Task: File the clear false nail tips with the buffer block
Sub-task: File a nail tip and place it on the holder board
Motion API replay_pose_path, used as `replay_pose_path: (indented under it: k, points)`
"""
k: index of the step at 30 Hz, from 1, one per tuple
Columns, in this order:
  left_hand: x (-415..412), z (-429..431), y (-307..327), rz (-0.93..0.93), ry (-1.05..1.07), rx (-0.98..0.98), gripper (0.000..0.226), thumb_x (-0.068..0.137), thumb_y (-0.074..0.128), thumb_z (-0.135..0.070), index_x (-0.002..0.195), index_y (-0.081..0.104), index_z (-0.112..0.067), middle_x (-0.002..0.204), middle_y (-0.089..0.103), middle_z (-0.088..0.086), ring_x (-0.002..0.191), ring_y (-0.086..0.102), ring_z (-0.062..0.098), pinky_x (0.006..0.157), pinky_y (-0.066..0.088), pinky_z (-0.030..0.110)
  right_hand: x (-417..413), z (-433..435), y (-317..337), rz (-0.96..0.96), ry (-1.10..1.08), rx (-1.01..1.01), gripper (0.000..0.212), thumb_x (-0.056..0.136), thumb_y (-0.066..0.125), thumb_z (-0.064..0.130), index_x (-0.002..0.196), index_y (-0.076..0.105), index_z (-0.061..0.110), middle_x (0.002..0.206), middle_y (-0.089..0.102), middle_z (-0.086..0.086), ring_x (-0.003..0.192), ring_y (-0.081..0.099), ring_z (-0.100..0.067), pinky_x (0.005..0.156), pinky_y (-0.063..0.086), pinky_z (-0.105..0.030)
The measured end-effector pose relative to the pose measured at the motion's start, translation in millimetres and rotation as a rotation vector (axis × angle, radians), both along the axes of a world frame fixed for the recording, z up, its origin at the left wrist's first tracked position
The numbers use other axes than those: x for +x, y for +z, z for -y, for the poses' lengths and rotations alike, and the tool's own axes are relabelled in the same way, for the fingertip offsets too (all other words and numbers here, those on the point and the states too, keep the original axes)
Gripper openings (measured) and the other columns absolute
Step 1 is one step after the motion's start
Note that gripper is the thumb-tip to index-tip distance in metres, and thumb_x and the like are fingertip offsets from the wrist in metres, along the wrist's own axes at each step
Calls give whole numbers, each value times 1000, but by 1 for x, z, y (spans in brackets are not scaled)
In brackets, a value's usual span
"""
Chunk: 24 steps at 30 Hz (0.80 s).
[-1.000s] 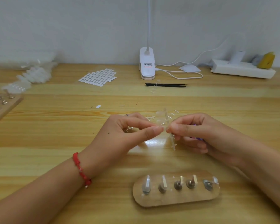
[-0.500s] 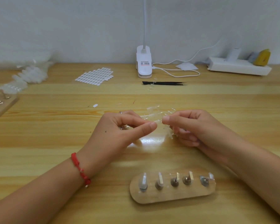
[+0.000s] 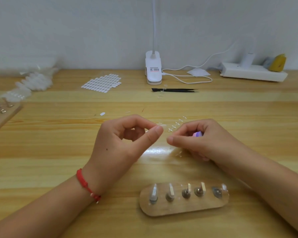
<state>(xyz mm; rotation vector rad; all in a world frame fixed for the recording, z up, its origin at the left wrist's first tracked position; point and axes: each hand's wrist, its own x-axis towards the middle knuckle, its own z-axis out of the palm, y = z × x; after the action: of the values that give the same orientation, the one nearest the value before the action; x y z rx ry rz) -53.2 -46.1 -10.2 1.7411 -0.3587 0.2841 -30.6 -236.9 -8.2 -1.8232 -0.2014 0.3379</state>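
While both hands hover apart over table point(image 3: 58, 152), left hand point(image 3: 127, 140) pinches clear tip point(image 3: 160, 125) between thumb and forefinger. Right hand point(image 3: 203, 141) curls round purple buffer point(image 3: 197, 134) – clear strip point(image 3: 175, 124) of tips at its fingertips. Pegged stand point(image 3: 182, 206) nearest viewer.

Clip lamp point(image 3: 153, 71), black tweezers point(image 3: 175, 90), power strip point(image 3: 253, 74)

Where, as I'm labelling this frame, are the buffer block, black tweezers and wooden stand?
buffer block point(image 3: 197, 134), head view, its visible purple end.
black tweezers point(image 3: 175, 90), head view, middle of their length.
wooden stand point(image 3: 179, 209), head view, bare front edge.
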Motion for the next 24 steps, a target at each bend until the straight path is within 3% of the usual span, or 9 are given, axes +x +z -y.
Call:
replay_pose_path:
  k: [3, 6, 7, 9, 11, 14, 19, 24]
  points:
    - [-1, 2, 0, 37, 31, 2, 12, 72, 75, -30, 65, 69, -24, 50, 50, -2, 42, 45, 2, 46, 37, 9, -3, -2, 1, 40, 14, -60, 15, 71, 84, 29, 65, 73, 21, 51, 58, 11, 39, 44, 0, 39, 32, -9]
    - [0, 2, 0, 9, 30, -15, 11, 74, 69, -26, 64, 67, -23, 49, 49, -8, 40, 43, 2, 45, 36, 10, -2, -2, 0, 53, 1, -57, 20, 70, 85, 33, 66, 69, 21, 51, 54, 11, 39, 41, 0, 39, 31, -9]
    - [0, 2, 0, -9, 17, -25, 12, 73, 69, -26, 63, 67, -22, 49, 48, -9, 39, 42, 2, 44, 35, 13, 0, -2, 0, 18, -6, 2, 20, 72, 84, 33, 68, 67, 22, 52, 52, 10, 38, 39, -2, 37, 30, -12]
    - [0, 2, -1, -48, -16, -42, 10, 73, 69, -27, 65, 67, -21, 49, 47, -8, 39, 40, 5, 41, 34, 17, 4, 0, 2, -125, 0, 236, 15, 76, 62, 30, 81, 64, 16, 55, 53, 0, 39, 36, -8, 35, 27, -17]
    - [1, 2, -2, -81, -39, -62, 9, 73, 69, -26, 66, 68, -21, 49, 46, -9, 38, 38, 7, 40, 33, 18, 7, 5, 5, -249, 39, 436, 33, 69, 44, 22, 95, 57, 7, 60, 58, -11, 45, 40, -14, 37, 31, -20]
    - [4, 1, -3, -113, -48, -83, 11, 74, 68, -26, 64, 67, -22, 48, 47, -11, 37, 38, 9, 41, 33, 17, 6, 7, 5, -329, 95, 638, 45, 63, 35, 12, 104, 51, 2, 76, 67, -22, 57, 49, -18, 47, 42, -26]
    - [8, -1, -4, -130, -17, -121, 14, 74, 68, -26, 67, 66, -15, 48, 48, -10, 36, 38, 10, 42, 34, 16, 4, 0, 2, -442, 85, 786, 44, 67, 35, 2, 109, 47, 4, 96, 70, -25, 65, 53, -19, 56, 46, -27]
    - [11, -3, -5, -180, 6, -184, 15, 72, 68, -28, 67, 68, -14, 47, 45, -6, 37, 36, 10, 43, 35, 17, 5, 6, 0, -441, 59, 828, 44, 78, 50, 0, 120, 56, 7, 108, 70, -20, 80, 65, -21, 67, 56, -30]
